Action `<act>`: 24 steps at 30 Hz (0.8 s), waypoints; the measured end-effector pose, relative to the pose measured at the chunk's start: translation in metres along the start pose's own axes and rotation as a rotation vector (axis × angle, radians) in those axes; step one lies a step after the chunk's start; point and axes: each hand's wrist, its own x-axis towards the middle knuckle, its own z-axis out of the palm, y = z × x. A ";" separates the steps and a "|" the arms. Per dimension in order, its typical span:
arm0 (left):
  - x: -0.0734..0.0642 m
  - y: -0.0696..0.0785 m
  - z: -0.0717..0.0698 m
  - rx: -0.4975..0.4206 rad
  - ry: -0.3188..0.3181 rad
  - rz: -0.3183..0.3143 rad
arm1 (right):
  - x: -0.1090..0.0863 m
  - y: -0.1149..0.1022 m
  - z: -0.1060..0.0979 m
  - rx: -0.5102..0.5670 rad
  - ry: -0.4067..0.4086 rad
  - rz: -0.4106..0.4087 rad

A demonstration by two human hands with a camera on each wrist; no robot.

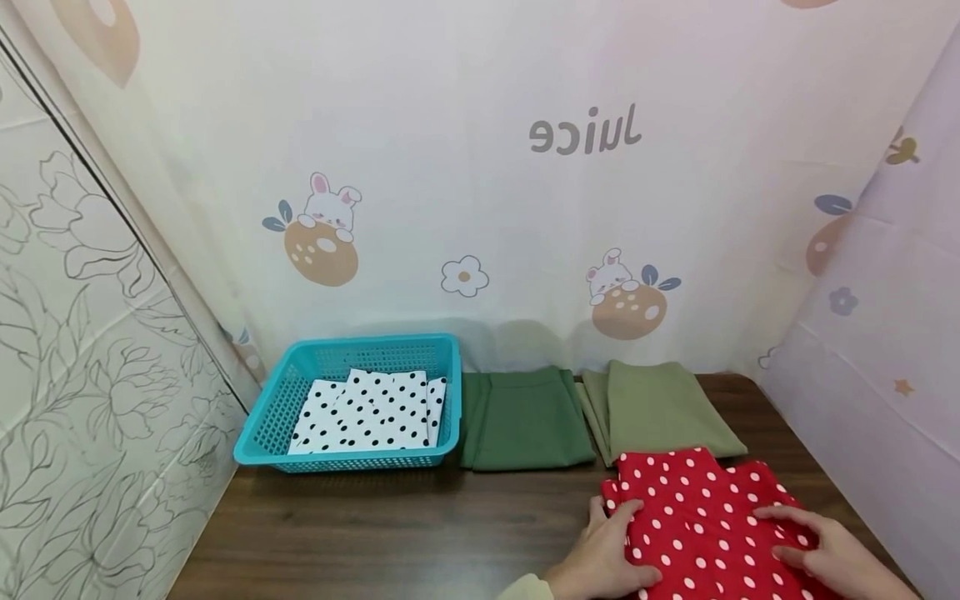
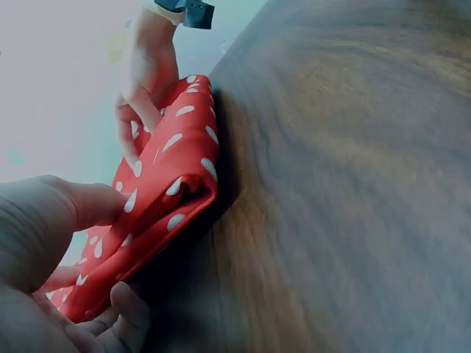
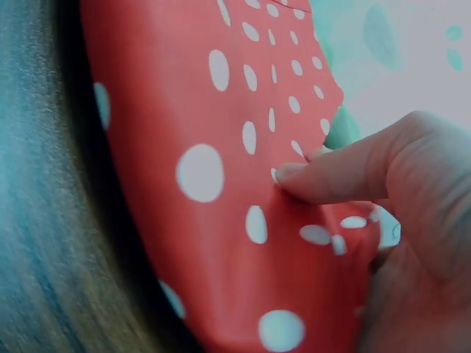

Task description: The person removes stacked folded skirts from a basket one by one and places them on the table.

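A folded red cloth with white polka dots [image 1: 697, 521] lies at the right front of the table. My left hand [image 1: 600, 554] grips its left edge. In the left wrist view, the thumb lies on top of the red fold [image 2: 173, 147], with other fingers low along its side. My right hand [image 1: 832, 550] rests on the right part of the cloth, its index finger and thumb spread on top. The right wrist view shows that thumb [image 3: 324, 176] pressing the dotted fabric [image 3: 243, 191], while the other fingers are largely hidden.
A turquoise basket [image 1: 258, 442] at the back left holds folded white cloth with black dots [image 1: 375, 417]. Beside it lie a folded dark green cloth [image 1: 528, 421] and a folded olive cloth [image 1: 667, 408], behind the red one. Printed curtains [image 1: 450, 167] border the wooden table [image 1: 420, 533].
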 end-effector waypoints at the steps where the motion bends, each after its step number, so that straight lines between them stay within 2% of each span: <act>1: 0.000 -0.001 -0.001 0.003 0.010 0.019 | 0.000 -0.001 -0.001 -0.032 0.009 -0.009; 5: 0.000 -0.004 -0.012 0.011 0.037 0.095 | 0.001 -0.005 -0.007 -0.154 0.057 -0.059; 10: 0.002 -0.009 -0.033 0.050 0.048 0.202 | 0.005 -0.016 -0.009 -0.227 0.119 -0.149; 13: 0.004 -0.011 -0.046 0.107 0.052 0.257 | 0.008 -0.025 -0.011 -0.279 0.163 -0.203; 17: 0.002 -0.009 -0.069 0.179 0.055 0.273 | 0.012 -0.044 -0.012 -0.337 0.222 -0.264; 24: -0.006 -0.003 -0.121 0.258 0.081 0.282 | 0.016 -0.088 -0.007 -0.386 0.302 -0.393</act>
